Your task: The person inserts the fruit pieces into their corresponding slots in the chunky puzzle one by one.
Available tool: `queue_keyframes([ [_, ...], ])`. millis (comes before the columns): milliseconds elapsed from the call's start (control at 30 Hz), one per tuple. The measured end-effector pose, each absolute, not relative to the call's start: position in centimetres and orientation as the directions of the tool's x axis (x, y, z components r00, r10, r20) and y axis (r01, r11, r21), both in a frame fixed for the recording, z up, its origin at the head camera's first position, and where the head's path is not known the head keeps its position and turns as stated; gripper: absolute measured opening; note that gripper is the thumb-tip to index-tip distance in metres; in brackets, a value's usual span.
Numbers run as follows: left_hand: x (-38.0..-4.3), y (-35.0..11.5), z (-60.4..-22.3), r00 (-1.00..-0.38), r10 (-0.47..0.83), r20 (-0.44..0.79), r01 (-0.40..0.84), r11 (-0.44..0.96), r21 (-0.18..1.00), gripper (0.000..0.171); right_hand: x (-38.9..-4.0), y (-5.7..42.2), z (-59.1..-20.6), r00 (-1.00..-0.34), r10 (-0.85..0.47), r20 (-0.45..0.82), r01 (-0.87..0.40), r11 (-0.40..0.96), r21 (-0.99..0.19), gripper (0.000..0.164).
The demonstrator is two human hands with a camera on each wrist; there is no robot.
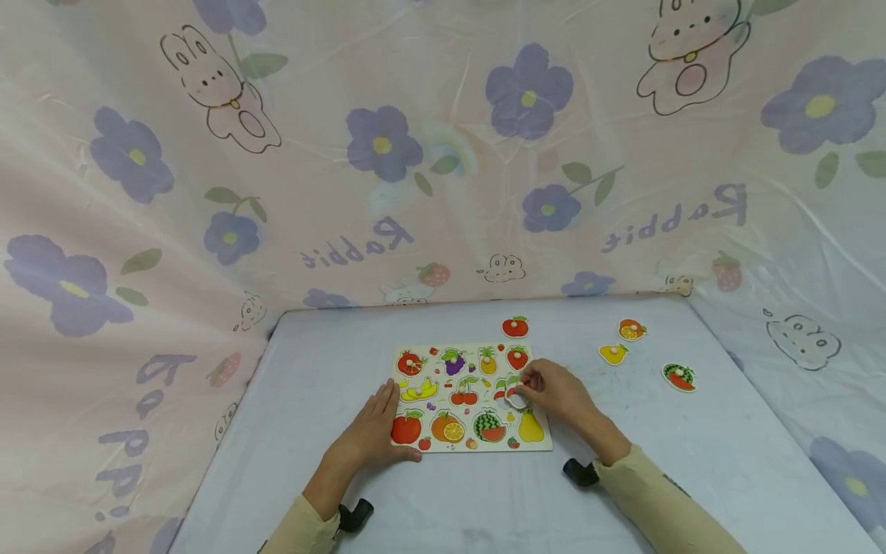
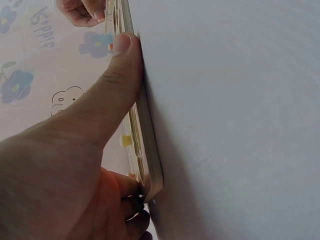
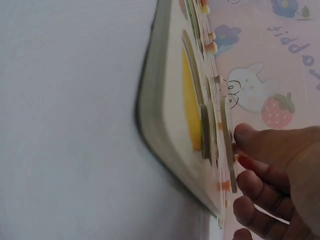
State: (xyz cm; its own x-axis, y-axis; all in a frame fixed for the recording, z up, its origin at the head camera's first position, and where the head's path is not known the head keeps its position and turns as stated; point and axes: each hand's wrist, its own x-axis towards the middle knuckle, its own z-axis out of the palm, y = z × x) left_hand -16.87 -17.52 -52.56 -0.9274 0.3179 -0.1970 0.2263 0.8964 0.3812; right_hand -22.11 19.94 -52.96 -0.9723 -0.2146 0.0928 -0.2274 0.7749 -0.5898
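Note:
A white fruit puzzle board (image 1: 477, 448) lies on the table, with knobbed pieces such as the bananas (image 1: 418, 390), cherries (image 1: 464, 393) and pineapple (image 1: 487, 360) on it. My left hand (image 1: 372, 427) rests at its left side, fingers stretched along the edge and thumb by the near edge. At the right part of the board, my right hand (image 1: 554, 391) pinches a fruit puzzle piece (image 1: 515, 398) by its knob. In the right wrist view that thin piece (image 3: 228, 145) stands tilted just over the board; its picture is mostly hidden.
An apple piece (image 1: 515, 327) lies beyond the board's far edge. Farther right lie an orange piece (image 1: 631, 330), a pear piece (image 1: 613, 354) and a watermelon piece (image 1: 679, 378). A patterned curtain (image 1: 443, 192) surrounds the white table (image 1: 623, 477).

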Motion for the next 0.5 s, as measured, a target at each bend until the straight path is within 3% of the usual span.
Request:
queue_keyframes([
  [500,-16.9,-17.5,-52.4,-0.926,0.318,-0.203,0.222,0.894,0.390,0.133,-22.4,18.3,-52.9,-0.971,-0.231,0.066,-0.225,0.778,-0.587,0.022],
])
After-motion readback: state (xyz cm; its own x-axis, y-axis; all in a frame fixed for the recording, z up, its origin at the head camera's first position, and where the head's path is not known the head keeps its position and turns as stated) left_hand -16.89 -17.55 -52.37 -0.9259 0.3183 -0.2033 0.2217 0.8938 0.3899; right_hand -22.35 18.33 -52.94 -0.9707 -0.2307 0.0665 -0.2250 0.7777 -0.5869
